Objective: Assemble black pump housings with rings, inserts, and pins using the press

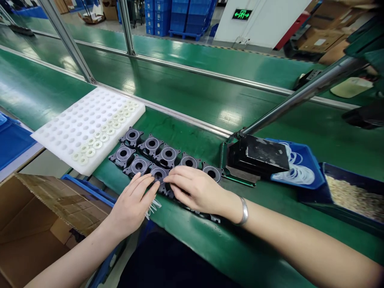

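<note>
Tray [67, 120] holds pale rings [106, 139] beside black housings [169, 159].

Blue crates [179, 20] stand stacked (a green sign [241, 15] glows nearby).

Bright, even light covers my worktop [249, 258], with soft shadows between the black housings [169, 159]. Glare whitens the green belt [180, 88] at eleven and two o'clock. Wide-angle distortion stretches my view's edges; cartons [319, 42] at two look soft.
</note>
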A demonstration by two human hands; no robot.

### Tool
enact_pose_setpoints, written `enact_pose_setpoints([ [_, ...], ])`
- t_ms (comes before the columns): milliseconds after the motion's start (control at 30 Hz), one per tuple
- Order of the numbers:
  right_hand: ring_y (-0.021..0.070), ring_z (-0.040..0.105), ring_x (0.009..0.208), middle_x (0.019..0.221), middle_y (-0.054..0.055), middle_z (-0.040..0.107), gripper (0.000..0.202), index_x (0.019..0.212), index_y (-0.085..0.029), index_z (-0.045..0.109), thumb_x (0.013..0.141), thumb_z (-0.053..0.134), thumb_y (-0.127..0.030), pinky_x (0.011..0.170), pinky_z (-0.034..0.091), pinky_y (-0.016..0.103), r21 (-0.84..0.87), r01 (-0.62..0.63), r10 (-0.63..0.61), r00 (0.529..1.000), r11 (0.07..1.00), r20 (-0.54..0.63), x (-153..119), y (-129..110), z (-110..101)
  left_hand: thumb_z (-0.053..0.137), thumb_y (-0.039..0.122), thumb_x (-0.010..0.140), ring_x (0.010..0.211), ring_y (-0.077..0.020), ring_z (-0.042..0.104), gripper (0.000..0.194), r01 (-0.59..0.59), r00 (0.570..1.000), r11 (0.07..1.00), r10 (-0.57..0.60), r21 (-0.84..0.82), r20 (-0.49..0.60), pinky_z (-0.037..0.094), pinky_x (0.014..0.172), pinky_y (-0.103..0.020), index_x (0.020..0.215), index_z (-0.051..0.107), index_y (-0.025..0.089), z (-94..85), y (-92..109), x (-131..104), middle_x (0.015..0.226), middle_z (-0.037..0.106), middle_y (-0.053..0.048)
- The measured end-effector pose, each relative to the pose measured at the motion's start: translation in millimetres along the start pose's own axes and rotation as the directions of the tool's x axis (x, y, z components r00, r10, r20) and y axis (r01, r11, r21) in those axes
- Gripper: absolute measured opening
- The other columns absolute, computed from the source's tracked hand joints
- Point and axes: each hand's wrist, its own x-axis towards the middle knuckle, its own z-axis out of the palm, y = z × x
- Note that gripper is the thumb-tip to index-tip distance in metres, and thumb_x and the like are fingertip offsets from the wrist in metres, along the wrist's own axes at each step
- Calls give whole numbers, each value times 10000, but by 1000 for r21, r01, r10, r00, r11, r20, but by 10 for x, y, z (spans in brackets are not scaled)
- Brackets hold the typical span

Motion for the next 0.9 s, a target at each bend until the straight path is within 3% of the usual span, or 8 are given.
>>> enact_pose_setpoints([
  [67,169,563,812,923,72,629,183,1074,-156,624,984,580,-310,741,494,301,248,-134,132,991,959,25,-8,-108,-29,516,68,939,1155,-271,638,357,68,996,996,-71,-58,-59,546,1014,-440,1292,569,73,-52,79,83,1199,671,-186],
  [167,125,535,701,768,6,596,247,865,-171,634,946,655,-403,675,462,253,498,-229,204,973,836,105,-29,-201,-64,460,141,992,955,-214,692,291,96,991,982,-110,-166,-76,602,819,-334,1260,558,86,-77,196,192,1065,709,-143],
  [267,112,541,680,747,2,611,352,739,-160,624,915,683,-460,657,445,243,621,-355,345,928,699,143,-82,-173,-98,415,159,1015,826,-189,699,321,70,996,977,-80,-200,-40,597,719,-305,1312,516,91,-41,260,219,974,722,-114],
  [333,102,515,641,708,-13,597,408,707,-154,631,826,756,-524,609,421,230,685,-446,410,883,576,230,-136,-118,-127,415,156,1017,781,-179,693,383,49,999,978,-52,-205,-9,591,695,-297,1393,461,103,-4,270,185,927,719,-91],
  [500,75,461,548,618,-40,564,450,797,-144,680,771,776,-583,515,358,202,737,-588,373,800,334,470,-232,-43,-169,398,129,1012,852,-179,702,518,26,1000,969,-22,-247,21,600,769,-306,1525,325,147,67,270,100,964,726,-88],
  [633,73,485,504,586,-39,582,459,815,-146,673,787,754,-596,491,378,195,738,-614,401,774,281,491,-219,-76,-164,432,97,990,891,-198,698,569,4,1000,976,-5,-217,-6,598,795,-327,1543,298,123,73,291,142,999,726,-113],
  [800,62,500,530,601,-47,581,385,806,-146,675,796,781,-516,518,385,180,763,-562,389,812,318,435,-234,-84,-155,426,104,988,791,-186,671,561,4,1000,985,-6,-175,-6,584,729,-318,1537,312,115,50,299,181,924,714,-89],
  [900,67,507,530,609,-44,578,375,801,-146,668,799,783,-503,503,385,182,761,-570,393,806,310,443,-264,-57,-157,431,109,980,780,-202,666,523,-48,999,990,49,-134,9,577,703,-336,1497,366,65,24,305,195,906,710,-103],
])
